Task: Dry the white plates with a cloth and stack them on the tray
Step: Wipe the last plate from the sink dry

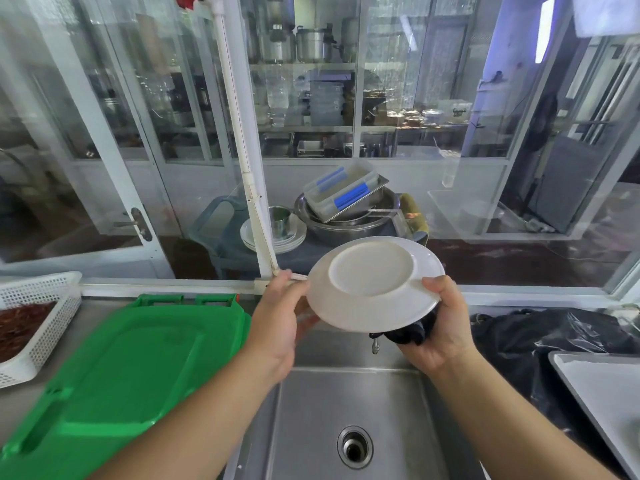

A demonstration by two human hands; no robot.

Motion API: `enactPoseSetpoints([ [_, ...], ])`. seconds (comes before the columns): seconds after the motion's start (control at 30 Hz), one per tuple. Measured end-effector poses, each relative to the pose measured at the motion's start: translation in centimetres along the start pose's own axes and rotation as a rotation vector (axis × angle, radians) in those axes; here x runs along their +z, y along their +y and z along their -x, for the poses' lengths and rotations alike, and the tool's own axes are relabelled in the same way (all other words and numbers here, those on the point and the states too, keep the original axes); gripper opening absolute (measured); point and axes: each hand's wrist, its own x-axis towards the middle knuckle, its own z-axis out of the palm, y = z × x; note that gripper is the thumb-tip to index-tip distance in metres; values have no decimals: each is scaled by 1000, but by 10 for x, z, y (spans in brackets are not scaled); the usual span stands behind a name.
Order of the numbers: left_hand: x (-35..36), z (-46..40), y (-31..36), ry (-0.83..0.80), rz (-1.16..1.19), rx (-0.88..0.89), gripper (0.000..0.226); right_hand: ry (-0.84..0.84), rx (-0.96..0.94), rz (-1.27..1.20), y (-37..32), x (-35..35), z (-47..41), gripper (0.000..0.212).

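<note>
The left hand (277, 317) pinches the left rim of a round, glossy white plate (374, 284) held upside down above the steel sink (346, 410). The right hand (438, 327) grips its right rim together with a dark bunched cloth (410, 332). A flat grey tray (602, 396) sits at the bench's right edge.

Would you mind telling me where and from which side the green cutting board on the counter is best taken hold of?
Probably at the handle slot in the near-left end of the green cutting board, coming from the left. The board lies flat on the steel counter, so its thin edges offer little to pinch, while the slot lets fingers hook through. Both hands are occupied now: the left hand holds the white plate, the right hand the plate and dark cloth.
</note>
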Motion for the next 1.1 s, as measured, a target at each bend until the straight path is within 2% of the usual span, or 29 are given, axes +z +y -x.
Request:
enactPoseSetpoints([
  [0.07,3,3,1,-41,250,-196,17,-2,24,-1,2,0,-1,43],
  [0.13,7,8,2,-114,391,-309,24,-9,38,0,5,-1,-1,43],
  [0.2,13,13,1,-138,463,-340,39,-20,40,4,7,-2,-1,41],
  [0.3,19,19,-2,-104,502,-352,53,-29,35,20,8,-4,1,42],
  [0.4,20,21,-4,-114,509,-351,58,-9,59,52,9,-5,2,49],
  [0.53,17,22,0,-115,510,-316,61,103,91,85,11,-14,1,60],
  [0.6,14,20,4,-106,487,-261,58,229,153,70,13,-20,-2,67],
  [0.63,12,19,6,-103,465,-229,54,294,173,53,12,-22,-4,62],
  [0.7,8,17,11,-100,398,-178,40,391,173,88,9,-23,-10,36],
  [0.73,5,16,14,-94,355,-159,34,444,157,145,6,-23,-13,26],
  [0.8,1,16,18,-78,264,-130,27,547,100,285,-1,-24,-20,23],
  [0.9,-1,18,22,-97,138,-89,24,585,-55,503,-19,-17,-27,19],
  [1.03,5,26,19,-210,-41,-55,25,429,-296,866,-36,8,-28,12],
  [1.1,8,29,14,-267,-128,-35,26,309,-444,1137,-38,22,-29,18],
])
